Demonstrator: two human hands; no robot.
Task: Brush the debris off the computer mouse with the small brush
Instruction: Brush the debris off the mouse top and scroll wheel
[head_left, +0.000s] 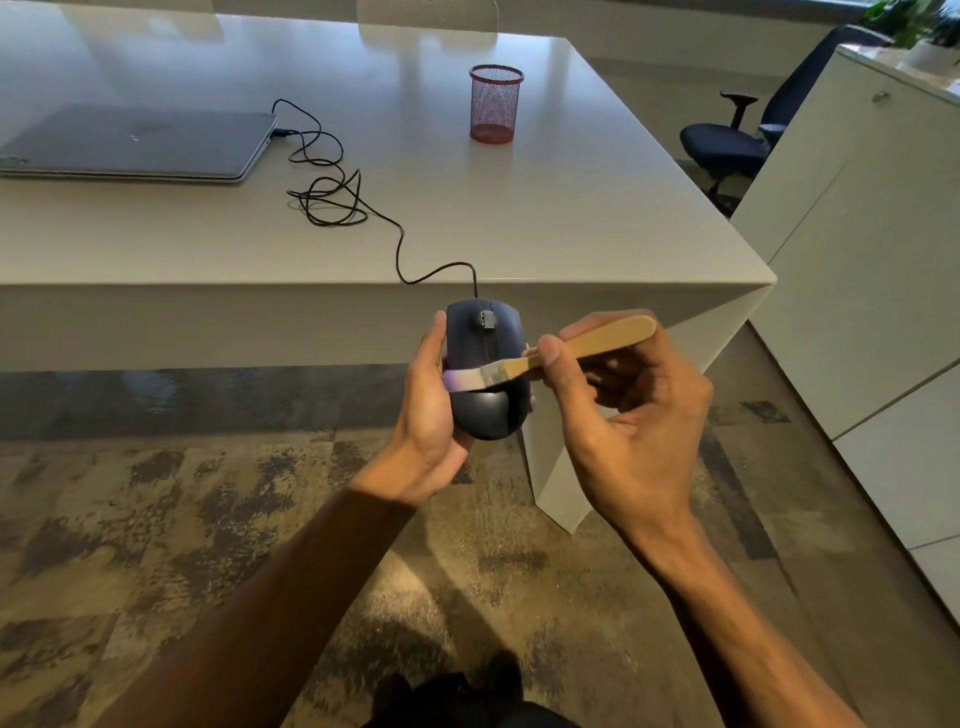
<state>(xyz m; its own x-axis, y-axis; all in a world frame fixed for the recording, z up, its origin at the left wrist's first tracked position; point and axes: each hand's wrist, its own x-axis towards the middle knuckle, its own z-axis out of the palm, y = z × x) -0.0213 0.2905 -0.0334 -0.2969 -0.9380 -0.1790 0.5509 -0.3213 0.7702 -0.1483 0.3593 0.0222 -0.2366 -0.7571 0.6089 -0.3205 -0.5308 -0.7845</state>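
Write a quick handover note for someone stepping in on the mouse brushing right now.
Left hand: grips the computer mouse, held in the air in front of the table; its cable runs back to the closed laptop.
Right hand: pinches the small brush by its wooden handle, bristles lying across the mouse's top.
Done: brushing under way.
Left: cannot tell what debris remains; keep sweeping and check.
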